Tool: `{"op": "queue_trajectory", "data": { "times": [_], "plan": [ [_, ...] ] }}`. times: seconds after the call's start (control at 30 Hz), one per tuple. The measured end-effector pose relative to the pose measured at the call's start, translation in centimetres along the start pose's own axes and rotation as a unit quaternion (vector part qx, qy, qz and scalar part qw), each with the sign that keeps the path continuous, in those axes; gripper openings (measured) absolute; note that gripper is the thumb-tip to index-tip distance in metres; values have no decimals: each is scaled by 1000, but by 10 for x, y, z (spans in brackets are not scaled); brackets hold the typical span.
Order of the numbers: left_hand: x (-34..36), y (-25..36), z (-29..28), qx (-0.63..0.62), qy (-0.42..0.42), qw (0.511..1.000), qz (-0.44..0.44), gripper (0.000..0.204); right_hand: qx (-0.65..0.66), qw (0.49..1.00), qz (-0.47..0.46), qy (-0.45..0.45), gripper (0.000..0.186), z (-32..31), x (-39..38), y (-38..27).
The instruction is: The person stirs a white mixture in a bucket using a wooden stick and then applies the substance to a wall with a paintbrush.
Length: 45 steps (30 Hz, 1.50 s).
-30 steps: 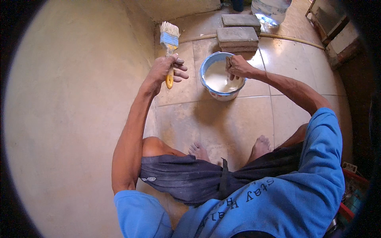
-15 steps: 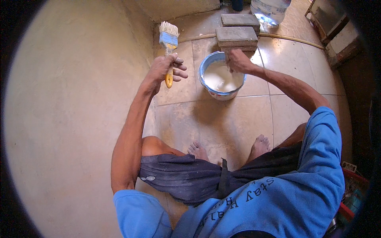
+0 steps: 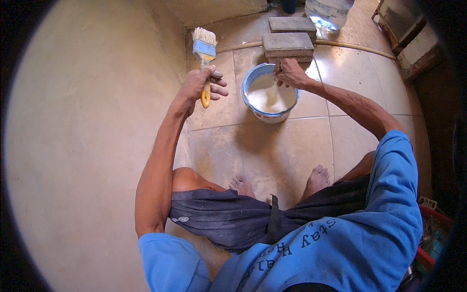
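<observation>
At upper centre, the left hand (image 3: 198, 83), fingers partly spread, holds a paintbrush (image 3: 204, 50); the right hand (image 3: 291, 74), closed, grips a coated stick (image 3: 274, 88) in a bucket (image 3: 272, 117).

A beige wall (image 3: 87, 146) with faint marks fills the left side, and at the top a second wall (image 3: 221, 9) meets it in a corner. The floor (image 3: 301, 141) has large beige tiles with thin joints; bright light shines on it toward the upper right. The dark object (image 3: 401, 22) there is perhaps furniture.
</observation>
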<state>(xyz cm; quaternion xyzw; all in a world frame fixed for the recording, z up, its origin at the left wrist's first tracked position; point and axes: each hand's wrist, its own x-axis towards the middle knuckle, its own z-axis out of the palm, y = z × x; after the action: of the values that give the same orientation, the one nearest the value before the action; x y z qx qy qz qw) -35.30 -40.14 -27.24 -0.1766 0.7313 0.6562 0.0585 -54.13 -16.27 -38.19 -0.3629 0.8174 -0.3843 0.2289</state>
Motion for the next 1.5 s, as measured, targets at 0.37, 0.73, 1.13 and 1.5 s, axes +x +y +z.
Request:
{"op": "queue_trajectory", "data": {
  "times": [0.37, 0.73, 1.13, 1.5],
  "plan": [
    [1, 0, 1, -2, 6, 1000, -5, 47, -56, 998, 7, -20, 17, 7, -8, -2],
    [0, 1, 0, 1, 9, 1000, -2, 47, 55, 997, 54, -14, 15, 14, -7, -6],
    [2, 0, -1, -4, 10, 1000, -4, 45, -65, 998, 3, 20, 11, 0, 4, -1],
    [4, 5, 5, -3, 7, 1000, -7, 47, -109, 990, -89, 13, 14, 6, -2, 12]
  ]
}}
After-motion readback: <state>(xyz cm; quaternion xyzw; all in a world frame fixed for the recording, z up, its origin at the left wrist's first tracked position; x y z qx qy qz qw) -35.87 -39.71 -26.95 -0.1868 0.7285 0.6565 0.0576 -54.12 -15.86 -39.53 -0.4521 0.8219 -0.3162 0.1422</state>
